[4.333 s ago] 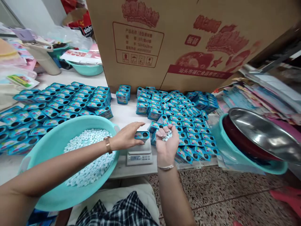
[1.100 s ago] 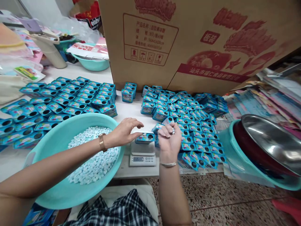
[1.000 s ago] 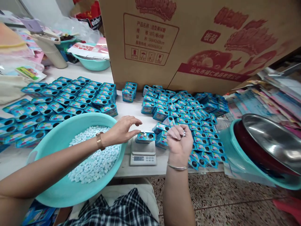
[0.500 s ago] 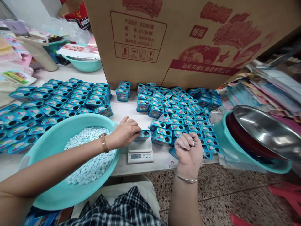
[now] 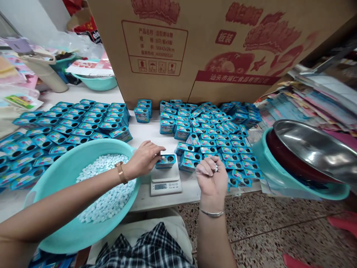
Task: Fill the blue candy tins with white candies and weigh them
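Observation:
On a small white digital scale (image 5: pixel 166 187) stands a blue printed box (image 5: pixel 167 161) with a round dark opening on top. My left hand (image 5: pixel 143 158), wearing a copper-coloured band, is at the box's left end with fingers pinched on what looks like a white candy. To the right of the scale, my right hand (image 5: pixel 212 176) is raised palm up, its fingers curled round small white candies, one of which shows at the fingertips. Beside my left forearm a large turquoise basin (image 5: pixel 55 223) holds a heap of white candies (image 5: pixel 111 208).
Rows of blue boxes (image 5: pixel 92 120) stand at the left and more blue boxes (image 5: pixel 206 141) at the right. A big cardboard carton (image 5: pixel 192 48) rises behind. Nested basins with a steel bowl (image 5: pixel 309 149) sit right. A turquoise bowl (image 5: pixel 97 83) stands at the back left.
My right hand has moved left, closer to the scale. My left hand has shifted slightly left on the box, and the white candy now shows at its fingers. The scale's display reading has changed.

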Action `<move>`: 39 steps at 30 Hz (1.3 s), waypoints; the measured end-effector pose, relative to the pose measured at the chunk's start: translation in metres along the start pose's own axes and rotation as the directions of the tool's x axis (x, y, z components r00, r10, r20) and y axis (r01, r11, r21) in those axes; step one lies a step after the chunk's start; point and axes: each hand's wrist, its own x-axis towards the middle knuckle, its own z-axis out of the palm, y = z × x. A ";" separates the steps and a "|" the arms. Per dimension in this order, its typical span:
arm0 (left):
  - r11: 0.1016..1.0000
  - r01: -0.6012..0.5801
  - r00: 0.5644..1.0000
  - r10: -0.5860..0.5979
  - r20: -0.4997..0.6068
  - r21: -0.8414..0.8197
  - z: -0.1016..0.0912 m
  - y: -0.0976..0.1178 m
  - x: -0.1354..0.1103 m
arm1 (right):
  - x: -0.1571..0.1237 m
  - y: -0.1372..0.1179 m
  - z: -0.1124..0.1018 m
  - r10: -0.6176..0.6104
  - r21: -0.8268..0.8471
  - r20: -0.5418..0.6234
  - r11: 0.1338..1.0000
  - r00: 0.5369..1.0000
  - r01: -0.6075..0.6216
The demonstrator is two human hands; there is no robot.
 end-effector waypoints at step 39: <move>0.979 -0.189 0.975 0.177 0.137 0.080 0.020 0.019 0.000 | -0.004 -0.022 -0.039 0.014 0.088 -0.131 0.996 0.991 -0.003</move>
